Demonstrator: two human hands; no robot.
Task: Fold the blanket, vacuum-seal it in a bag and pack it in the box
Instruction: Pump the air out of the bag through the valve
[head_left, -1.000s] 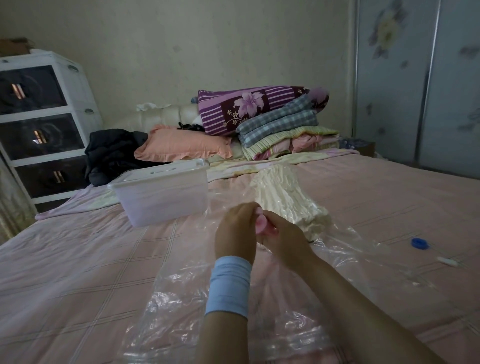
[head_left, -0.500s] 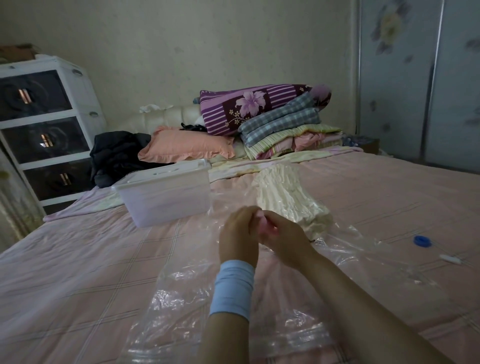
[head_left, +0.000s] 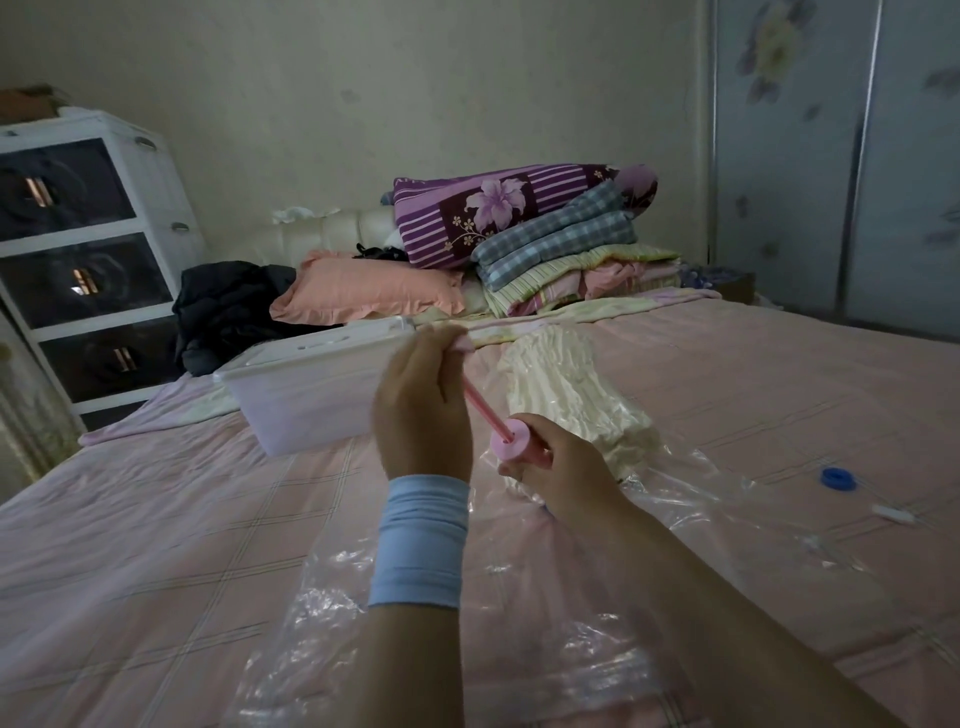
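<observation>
A clear vacuum bag lies flat on the pink bed, with a folded cream blanket inside its far end. I hold a pink hand pump over the bag. My right hand grips the pump's cylinder. My left hand, with a light blue wristband, grips the handle at the end of the pump's rod, which is drawn out up and to the left. A white plastic box with its lid on sits left of the blanket.
A blue round cap and a small white clip lie on the bed at right. Pillows and folded bedding pile at the headboard, dark clothing beside them. A white drawer unit stands left, wardrobe doors right.
My hands were close together on the pump. Now my left hand has risen up and left, drawing the rod out of the cylinder, which my right hand keeps low.
</observation>
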